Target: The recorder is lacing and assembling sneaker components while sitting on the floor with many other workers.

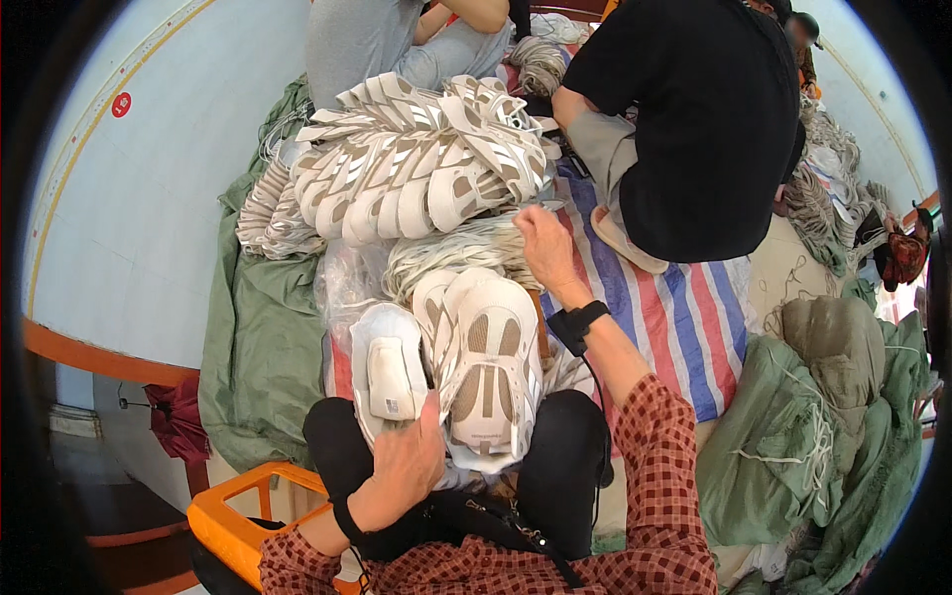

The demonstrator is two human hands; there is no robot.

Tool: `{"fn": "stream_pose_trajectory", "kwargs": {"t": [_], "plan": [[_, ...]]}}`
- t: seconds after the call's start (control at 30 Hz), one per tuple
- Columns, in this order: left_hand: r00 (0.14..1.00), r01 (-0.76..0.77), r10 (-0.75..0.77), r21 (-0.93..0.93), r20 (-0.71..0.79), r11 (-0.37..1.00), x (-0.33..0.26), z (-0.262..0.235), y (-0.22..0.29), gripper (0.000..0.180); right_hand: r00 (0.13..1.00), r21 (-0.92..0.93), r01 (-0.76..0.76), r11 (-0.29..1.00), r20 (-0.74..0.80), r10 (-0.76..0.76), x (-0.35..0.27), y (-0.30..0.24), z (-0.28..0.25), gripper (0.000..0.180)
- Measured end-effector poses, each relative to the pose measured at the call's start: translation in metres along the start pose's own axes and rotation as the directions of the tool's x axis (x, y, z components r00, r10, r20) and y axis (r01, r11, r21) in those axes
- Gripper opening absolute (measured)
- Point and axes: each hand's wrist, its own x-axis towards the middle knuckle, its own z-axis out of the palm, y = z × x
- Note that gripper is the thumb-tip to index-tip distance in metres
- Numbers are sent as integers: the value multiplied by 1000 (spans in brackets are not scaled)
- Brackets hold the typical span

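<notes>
My left hand (405, 458) is closed on the lower edge of a whitish shoe upper (375, 337) between my knees; its pale padded inside faces up. Right beside it rests a stack of beige and white shoe uppers (488, 372) with brown mesh patches. My right hand (546, 246) is raised beyond the stack, its fingers curled together in a pinch. Anything between those fingertips is too small to make out. Close to it lies a bundle of pale shoelaces (451, 256). Farther off is a big pile of similar shoe uppers (407, 174).
Two people sit opposite, one in grey (362, 50), one in a black shirt (709, 129). Striped sheeting (654, 327) and a green tarp (258, 347) cover the floor. Green sacks (769, 436) lie at right. An orange stool (233, 516) stands at lower left.
</notes>
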Motion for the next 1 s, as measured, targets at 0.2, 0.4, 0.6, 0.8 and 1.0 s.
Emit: {"fn": "stream_pose_trajectory", "kwargs": {"t": [0.2,0.4,0.6,0.8,1.0], "plan": [[1000,13,-14,16,18,1000,-1,12,2,48,960,-51,270,962,86,-265,-16,11,19,15],[999,15,-16,-26,-42,1000,-3,14,5,44,988,-102,50,993,150,-35,-14,6,14,13],[992,107,-102,-76,71,991,-2,-16,5,51,985,363,-150,920,133,108,-16,-105,-103,13],[891,-392,259,-342,-373,854,35,-58,46,59,926,480,135,867,250,-283,-114,-206,-192,14],[965,-63,249,-839,88,541,-11,-86,33,29,974,775,-227,590,188,128,-173,-238,-306,10]]}}
